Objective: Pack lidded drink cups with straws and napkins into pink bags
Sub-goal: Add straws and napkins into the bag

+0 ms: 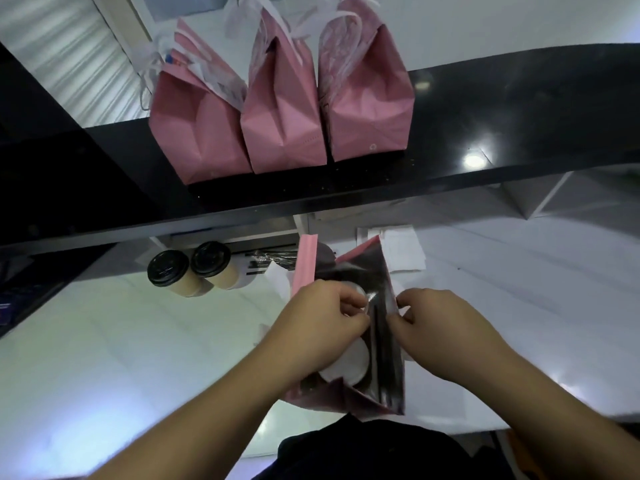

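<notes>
My left hand [325, 322] is curled over the mouth of the open pink bag [363, 393], fingers bent, pinching something at the rim; looks like the bag's near-left edge or a white lid, can't tell which. My right hand [446, 332] is just right of it, thumb and forefinger pinching the bag's right wall, other fingers curled under. The two hands are near each other, not touching, with the bag opening between them.

Inside the bag, under my left hand, a white-lidded cup [346, 365] is partly visible; a second white lid [356, 289] peeks out past my left knuckles. A dark glossy wrapped straw or sleeve [377, 341] runs along the bag between my hands; blurry, hard to name. The bag's bottom is hidden.

Up-left of my left hand two black-lidded cups [188, 268] stand side by side, touching. Just right of them are wrapped straws [273, 259], partly hidden by the bag's pink flap. Beyond my right hand lie white napkins [403, 251], partly behind the bag.

Well beyond both hands, on the black counter ledge [519, 140], three closed pink bags [282, 109] stand in a row, tops cut off by the frame.
</notes>
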`<state>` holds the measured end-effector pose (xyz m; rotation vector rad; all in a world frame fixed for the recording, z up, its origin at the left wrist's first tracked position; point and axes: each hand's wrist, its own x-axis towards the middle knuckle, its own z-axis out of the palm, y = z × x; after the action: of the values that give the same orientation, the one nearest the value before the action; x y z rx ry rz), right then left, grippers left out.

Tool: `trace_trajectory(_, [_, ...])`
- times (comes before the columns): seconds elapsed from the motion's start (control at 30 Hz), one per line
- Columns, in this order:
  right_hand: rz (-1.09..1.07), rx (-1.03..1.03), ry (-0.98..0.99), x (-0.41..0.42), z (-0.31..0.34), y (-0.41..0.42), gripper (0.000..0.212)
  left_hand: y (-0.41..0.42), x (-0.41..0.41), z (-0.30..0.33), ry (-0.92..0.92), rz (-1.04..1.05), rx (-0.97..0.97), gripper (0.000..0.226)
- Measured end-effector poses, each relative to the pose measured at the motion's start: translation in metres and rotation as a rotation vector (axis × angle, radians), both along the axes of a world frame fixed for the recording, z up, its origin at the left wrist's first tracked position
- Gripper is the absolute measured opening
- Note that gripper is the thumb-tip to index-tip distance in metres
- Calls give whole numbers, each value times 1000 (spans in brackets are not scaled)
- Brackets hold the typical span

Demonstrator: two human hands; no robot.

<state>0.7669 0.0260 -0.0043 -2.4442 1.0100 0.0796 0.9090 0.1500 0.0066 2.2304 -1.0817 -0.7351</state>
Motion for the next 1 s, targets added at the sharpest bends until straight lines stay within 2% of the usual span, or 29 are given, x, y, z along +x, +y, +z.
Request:
trace_trajectory(0.2, [22,-9,9,1,0,-3,40,27,16,19,46,89,-148,20])
trace_trajectory(0.37, [51,-154,-11,15,10,-13,34,72,28,24,-53,208,-200,11])
trace_trajectory(0.53, [144,-262,-183,48,19,-26,22,117,1,2,-99,115,-104,38])
trace_trajectory(0.63, [233,-267,-140,68,20,-39,39,129,-15,-14,-136,65,-85,50])
trace_trajectory(0.73, [294,-205,-25,80,19,-48,42,129,-14,-19,-176,77,-134,38])
trace_trajectory(0.9, [275,-194,15,78,12,-56,17,129,2,-22,-162,242,-230,5])
trace_trajectory(1.0, [214,-204,51,68,9,-56,12,123,22,-25,-105,322,-261,11])
